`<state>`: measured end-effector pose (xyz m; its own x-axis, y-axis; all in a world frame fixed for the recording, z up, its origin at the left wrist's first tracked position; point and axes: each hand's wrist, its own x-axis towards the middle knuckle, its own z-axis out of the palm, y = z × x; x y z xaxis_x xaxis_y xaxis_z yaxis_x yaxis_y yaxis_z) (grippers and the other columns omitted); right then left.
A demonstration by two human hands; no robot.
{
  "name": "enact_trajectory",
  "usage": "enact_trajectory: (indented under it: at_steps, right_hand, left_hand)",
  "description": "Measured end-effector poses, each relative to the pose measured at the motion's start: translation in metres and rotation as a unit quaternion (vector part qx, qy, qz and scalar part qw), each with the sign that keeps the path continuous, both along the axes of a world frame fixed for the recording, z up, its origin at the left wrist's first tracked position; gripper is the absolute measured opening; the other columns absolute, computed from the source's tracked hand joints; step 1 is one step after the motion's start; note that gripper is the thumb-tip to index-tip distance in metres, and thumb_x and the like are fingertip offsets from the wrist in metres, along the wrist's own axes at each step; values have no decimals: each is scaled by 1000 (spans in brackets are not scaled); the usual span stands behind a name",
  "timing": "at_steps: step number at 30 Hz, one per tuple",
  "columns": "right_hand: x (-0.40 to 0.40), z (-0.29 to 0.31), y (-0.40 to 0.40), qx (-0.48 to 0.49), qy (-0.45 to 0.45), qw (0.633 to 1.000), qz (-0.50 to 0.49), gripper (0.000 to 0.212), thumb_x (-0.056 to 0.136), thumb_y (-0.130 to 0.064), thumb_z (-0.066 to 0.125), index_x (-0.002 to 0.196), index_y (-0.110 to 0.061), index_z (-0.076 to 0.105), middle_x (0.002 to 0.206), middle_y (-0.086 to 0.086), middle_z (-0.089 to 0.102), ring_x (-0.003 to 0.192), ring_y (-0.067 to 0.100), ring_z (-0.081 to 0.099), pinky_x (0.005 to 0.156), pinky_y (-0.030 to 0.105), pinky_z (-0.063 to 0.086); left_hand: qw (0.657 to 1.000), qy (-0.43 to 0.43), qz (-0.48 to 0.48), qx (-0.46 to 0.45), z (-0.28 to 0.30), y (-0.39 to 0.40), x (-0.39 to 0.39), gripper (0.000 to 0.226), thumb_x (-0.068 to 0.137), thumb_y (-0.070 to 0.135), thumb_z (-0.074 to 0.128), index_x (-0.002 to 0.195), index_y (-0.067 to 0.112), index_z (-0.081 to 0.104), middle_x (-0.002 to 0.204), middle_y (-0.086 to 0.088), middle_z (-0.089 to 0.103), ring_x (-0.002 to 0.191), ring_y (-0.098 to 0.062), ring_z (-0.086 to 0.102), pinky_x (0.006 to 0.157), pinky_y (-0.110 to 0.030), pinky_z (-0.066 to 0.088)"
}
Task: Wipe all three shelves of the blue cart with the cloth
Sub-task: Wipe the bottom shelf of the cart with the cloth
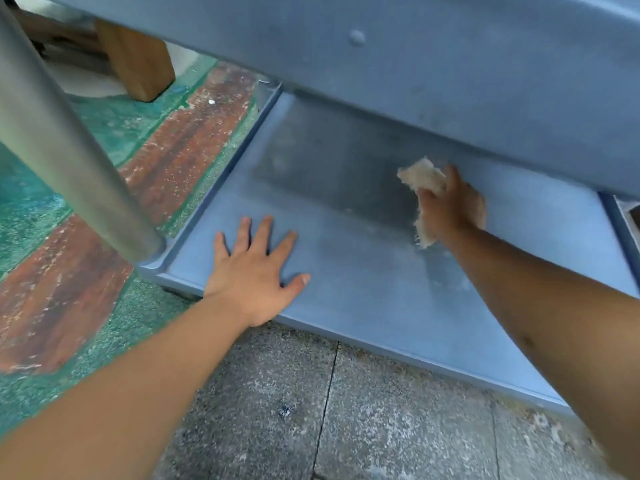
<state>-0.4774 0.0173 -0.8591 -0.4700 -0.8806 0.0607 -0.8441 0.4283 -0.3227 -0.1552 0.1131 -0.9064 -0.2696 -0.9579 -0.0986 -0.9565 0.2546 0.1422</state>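
The blue cart's bottom shelf (363,289) fills the middle of the head view, dusty and streaked. Above it hangs the underside of the shelf above (450,64), hiding the far part. My right hand (450,206) grips a crumpled beige cloth (424,180) and holds it against the bottom shelf toward its back right. My left hand (256,271) rests flat on the shelf's front left, fingers spread and straight, near the raised rim.
A metal cart post (62,133) rises from the shelf's front left corner. Green and red painted floor (104,306) lies to the left, grey paving (346,410) in front. A wooden leg (138,60) stands on the floor at the back left.
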Motion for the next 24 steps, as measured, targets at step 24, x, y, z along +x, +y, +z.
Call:
enact_trajectory:
  at_steps: [24]
  right_hand:
    - [166, -27, 92, -18, -46, 855, 516, 45, 80, -30, 58, 123, -17, 62, 125, 2, 65, 118, 22, 57, 112, 35, 33]
  left_hand:
    - [992, 128, 13, -19, 13, 8, 3, 87, 82, 72, 18, 152, 20, 10, 163, -6, 10, 150, -24, 1, 116, -60, 6]
